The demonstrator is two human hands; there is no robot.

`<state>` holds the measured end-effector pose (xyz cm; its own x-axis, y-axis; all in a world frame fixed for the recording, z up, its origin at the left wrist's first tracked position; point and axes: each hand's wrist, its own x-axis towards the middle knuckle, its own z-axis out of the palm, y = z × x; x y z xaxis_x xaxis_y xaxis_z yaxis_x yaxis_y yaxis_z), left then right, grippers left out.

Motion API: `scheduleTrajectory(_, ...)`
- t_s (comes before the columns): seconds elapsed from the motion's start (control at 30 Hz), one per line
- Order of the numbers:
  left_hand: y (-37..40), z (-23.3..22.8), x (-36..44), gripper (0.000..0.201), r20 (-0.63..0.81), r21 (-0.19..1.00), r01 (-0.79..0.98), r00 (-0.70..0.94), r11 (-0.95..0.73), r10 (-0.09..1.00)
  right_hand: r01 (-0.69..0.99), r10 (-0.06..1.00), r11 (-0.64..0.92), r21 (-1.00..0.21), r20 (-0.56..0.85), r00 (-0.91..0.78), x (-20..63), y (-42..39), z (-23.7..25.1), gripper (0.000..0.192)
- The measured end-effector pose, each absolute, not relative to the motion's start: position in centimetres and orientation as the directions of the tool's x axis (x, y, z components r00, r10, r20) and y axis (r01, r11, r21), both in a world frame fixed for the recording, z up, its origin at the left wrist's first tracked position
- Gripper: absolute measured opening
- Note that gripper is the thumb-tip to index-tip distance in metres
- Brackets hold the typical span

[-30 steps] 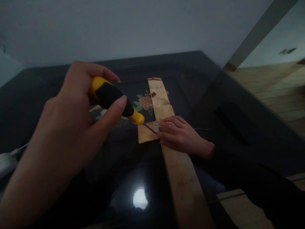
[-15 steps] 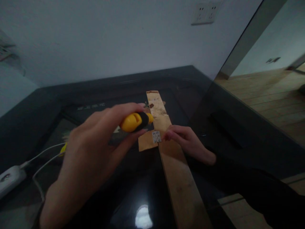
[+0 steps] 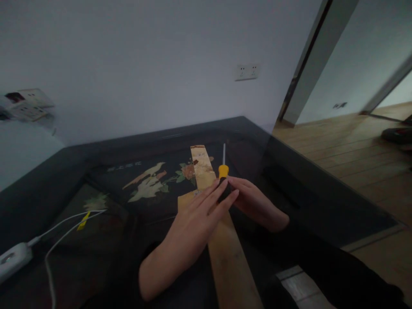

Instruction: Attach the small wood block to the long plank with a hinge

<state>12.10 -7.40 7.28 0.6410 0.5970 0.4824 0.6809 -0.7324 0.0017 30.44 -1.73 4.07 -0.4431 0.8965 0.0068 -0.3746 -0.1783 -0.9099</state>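
Note:
A screwdriver (image 3: 223,171) with a yellow and black handle is held over the long wooden board (image 3: 233,262), its metal shaft pointing up and away from me. My left hand (image 3: 193,229) reaches across the board, its fingers closed on the dark part of the handle. On the other side, my right hand (image 3: 255,204) is curled against the same handle; its fingertips are partly hidden. A smaller wooden piece (image 3: 184,201) lies against the board's left side. Only a bit of the metal hinge (image 3: 197,192) shows beyond my left fingers.
The glossy dark table (image 3: 154,244) has a painted bird and flower design. At the left lies a white power strip (image 3: 16,259), with a white cable (image 3: 61,219) and a yellow tag (image 3: 83,221). A wall with a socket (image 3: 246,72) stands behind the table.
My left hand has swung right and away with the screwdriver, whose shaft now shows. My right hand has left the hinge and meets the handle. The view has tilted up.

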Motion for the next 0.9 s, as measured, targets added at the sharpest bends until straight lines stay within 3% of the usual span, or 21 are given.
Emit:
scheduleTrajectory(0.2,-9.9,6.8,13.1,0.064,0.294,0.136,0.718,0.629,-0.683,0.720,-0.059,0.961,0.067,-0.996,0.081,-0.263,34.0,-1.9,3.5,0.037)
scheduleTrajectory(0.4,-14.6,4.9,12.7,0.056,0.248,0.298,0.805,0.454,-0.514,0.856,0.386,0.973,0.233,-0.893,0.215,-0.089,38.9,-2.7,1.2,0.041)
scheduleTrajectory(0.5,-17.8,2.7,12.8,0.063,0.159,0.395,0.841,0.334,-0.370,0.929,0.666,0.960,0.212,-0.715,0.279,-0.007,41.2,-3.1,-0.3,0.041)
scheduleTrajectory(0.6,-20.4,0.4,13.2,0.092,0.024,0.450,0.862,0.248,-0.232,0.968,0.835,0.957,0.115,-0.538,0.284,0.051,42.7,-3.6,-1.4,0.039)
scheduleTrajectory(0.7,-21.4,-1.2,13.9,0.107,-0.057,0.476,0.858,0.248,-0.192,0.967,0.892,0.974,0.041,-0.450,0.218,0.066,43.0,-4.0,-1.7,0.038)
scheduleTrajectory(0.9,-20.7,-1.7,14.2,0.111,-0.039,0.493,0.835,0.301,-0.243,0.953,0.929,0.987,-0.031,-0.368,0.138,0.087,42.1,-4.2,-1.3,0.035)
